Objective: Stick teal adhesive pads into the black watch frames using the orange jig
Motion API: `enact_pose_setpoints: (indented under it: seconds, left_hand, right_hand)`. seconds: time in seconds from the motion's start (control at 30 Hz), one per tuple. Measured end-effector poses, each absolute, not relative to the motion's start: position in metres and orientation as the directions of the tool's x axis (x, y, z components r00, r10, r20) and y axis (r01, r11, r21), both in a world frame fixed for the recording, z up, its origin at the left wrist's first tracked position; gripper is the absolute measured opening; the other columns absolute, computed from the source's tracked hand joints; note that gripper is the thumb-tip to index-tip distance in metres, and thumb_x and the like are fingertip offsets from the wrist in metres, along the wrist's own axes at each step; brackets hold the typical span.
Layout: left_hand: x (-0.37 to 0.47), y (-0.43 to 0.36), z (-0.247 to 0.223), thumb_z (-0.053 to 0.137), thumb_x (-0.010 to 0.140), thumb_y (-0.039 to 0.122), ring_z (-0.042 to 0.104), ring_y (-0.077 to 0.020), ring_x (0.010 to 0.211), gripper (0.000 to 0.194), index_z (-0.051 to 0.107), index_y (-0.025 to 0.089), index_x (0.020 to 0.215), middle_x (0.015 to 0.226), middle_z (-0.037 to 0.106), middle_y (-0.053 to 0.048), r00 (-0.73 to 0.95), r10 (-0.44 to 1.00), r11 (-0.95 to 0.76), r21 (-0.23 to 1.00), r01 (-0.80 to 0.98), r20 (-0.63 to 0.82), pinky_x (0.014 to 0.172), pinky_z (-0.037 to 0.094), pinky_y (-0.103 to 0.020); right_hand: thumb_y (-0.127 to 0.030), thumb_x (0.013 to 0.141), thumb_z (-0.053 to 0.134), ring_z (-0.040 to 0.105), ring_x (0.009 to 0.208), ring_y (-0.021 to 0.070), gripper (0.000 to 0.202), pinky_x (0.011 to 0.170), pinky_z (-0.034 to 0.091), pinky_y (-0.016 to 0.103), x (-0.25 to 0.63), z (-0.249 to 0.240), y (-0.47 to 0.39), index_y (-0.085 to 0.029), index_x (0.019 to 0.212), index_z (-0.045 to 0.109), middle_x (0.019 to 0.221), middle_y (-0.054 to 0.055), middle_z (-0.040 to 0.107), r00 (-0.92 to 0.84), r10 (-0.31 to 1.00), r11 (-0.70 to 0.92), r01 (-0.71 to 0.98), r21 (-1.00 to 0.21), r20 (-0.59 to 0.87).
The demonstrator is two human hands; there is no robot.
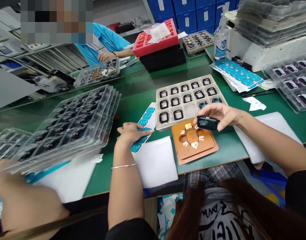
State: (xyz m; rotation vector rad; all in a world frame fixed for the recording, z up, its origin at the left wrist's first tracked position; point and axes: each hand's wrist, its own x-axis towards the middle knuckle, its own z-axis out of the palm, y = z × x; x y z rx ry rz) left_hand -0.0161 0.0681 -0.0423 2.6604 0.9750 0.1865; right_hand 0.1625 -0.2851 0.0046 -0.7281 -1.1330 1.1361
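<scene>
One black, rounded-square, watch-like case [207, 123] is held in the right hand [226, 115], thumb and fingers clamped on its edges, over the far right side of the flat orange-brown jig [179, 146]. Contact with the jig: cannot tell.

Left hand [130, 134]: palm down on the white strip of blue rounded-square stickers [146, 116], thumb and fingers apart. Whether a sticker edge is raised beneath them: cannot tell.

Beige compartment tray [159, 126] lies behind the jig on the green counter [129, 91], with similar cases; two at its near right corner show blue.

Step in hand, as judged: preparing to cover the held case with a sticker. Next move appears to call for freeing one sticker cleanly while gripping the case by its rim, face untouched. Risk: crooked placement.
</scene>
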Motion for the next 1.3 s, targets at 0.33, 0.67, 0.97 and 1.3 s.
enact_pose_setpoints:
  seconds: [0.33, 0.67, 0.97, 1.3]
  left_hand:
    - [-0.009, -0.017, 0.002, 0.056, 0.09, 0.058, 0.058, -0.0279, 0.113, 0.041, 0.063, 0.025, 0.112, 0.116, 0.061, -0.009, 0.707, 0.335, -0.856, 0.515, -0.049, 0.623, 0.093, 0.05, -0.048]
    - [-0.02, -0.088, 0.013, 0.068, 0.087, 0.049, 0.063, -0.0225, 0.107, 0.063, 0.048, 0.027, 0.143, 0.114, 0.067, -0.008, 0.486, -0.243, -0.664, 0.221, -0.714, 0.839, 0.09, 0.057, -0.041]
    - [-0.023, -0.083, 0.016, 0.073, 0.086, 0.039, 0.063, -0.0194, 0.098, 0.039, 0.063, 0.023, 0.121, 0.104, 0.066, -0.005, 0.492, -0.226, -0.667, 0.234, -0.707, 0.841, 0.085, 0.058, -0.037]
    - [-0.019, -0.084, 0.009, 0.074, 0.084, 0.042, 0.062, -0.0184, 0.094, 0.045, 0.063, 0.024, 0.123, 0.102, 0.066, -0.004, 0.544, -0.153, -0.654, 0.328, -0.682, 0.825, 0.084, 0.055, -0.036]
  right_hand:
    - [-0.019, 0.075, 0.078, 0.074, 0.085, 0.014, 0.04, 0.083, 0.06, 0.03, 0.106, 0.019, -0.278, -0.023, 0.113, 0.067, 0.103, 0.002, 0.075, 0.298, 0.941, 0.294, -0.491, -0.82, 0.159]
    - [-0.014, 0.088, 0.067, 0.073, 0.096, 0.0144, 0.037, 0.082, 0.059, 0.023, 0.084, 0.024, -0.283, -0.023, 0.123, 0.07, 0.113, 0.003, 0.075, 0.307, 0.91, 0.311, -0.061, -0.948, 0.279]
    - [-0.022, 0.086, 0.07, 0.043, 0.041, 0.0018, 0.038, 0.044, 0.045, 0.014, 0.085, 0.018, -0.286, -0.021, 0.124, 0.07, 0.071, -0.002, 0.07, 0.291, 0.921, 0.238, 0.109, -0.965, 0.26]
    - [-0.019, 0.084, 0.071, 0.066, 0.056, 0.0088, 0.037, 0.061, 0.058, 0.018, 0.082, 0.026, -0.285, -0.019, 0.121, 0.071, 0.056, -0.007, 0.064, 0.356, 0.919, 0.194, -0.031, -0.981, 0.17]
